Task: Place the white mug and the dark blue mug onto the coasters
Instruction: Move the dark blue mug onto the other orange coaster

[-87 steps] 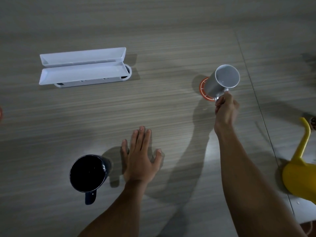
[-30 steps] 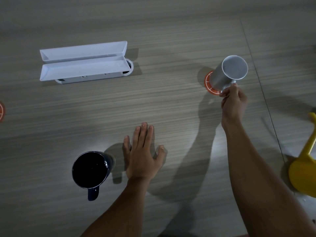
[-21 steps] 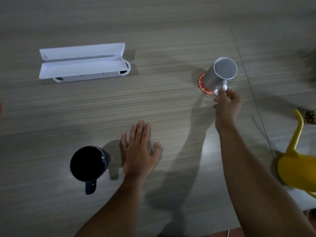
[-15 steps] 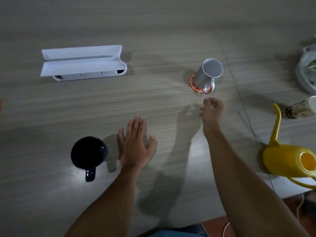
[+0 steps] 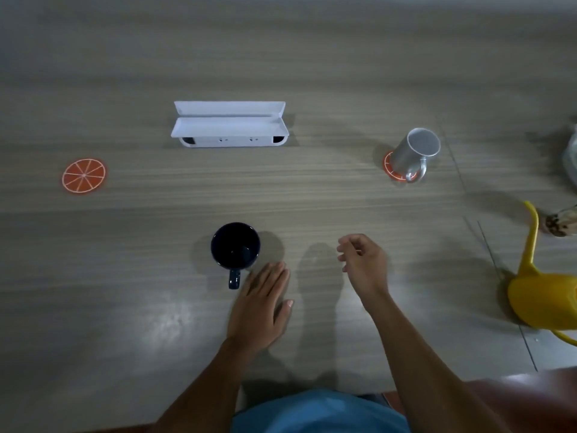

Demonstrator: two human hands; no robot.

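Note:
The white mug (image 5: 413,151) stands upright on an orange-slice coaster (image 5: 390,170) at the right, its handle facing me. A second orange-slice coaster (image 5: 83,175) lies bare at the far left. The dark blue mug (image 5: 235,250) stands on the bare table in the middle, handle towards me. My left hand (image 5: 260,303) lies flat on the table just right of that handle, fingers together, holding nothing. My right hand (image 5: 363,264) hovers to the right of the blue mug, fingers loosely curled and empty, well below the white mug.
A white open-lidded box (image 5: 229,125) sits at the back centre. A yellow watering can (image 5: 543,292) stands at the right edge, with a brownish object (image 5: 560,223) behind it. The table's front edge runs near my blue shirt (image 5: 318,410).
My right hand let go of the white mug's handle, leaving it on the coaster, and drew back towards me. The camera swung left, bringing the left coaster into view.

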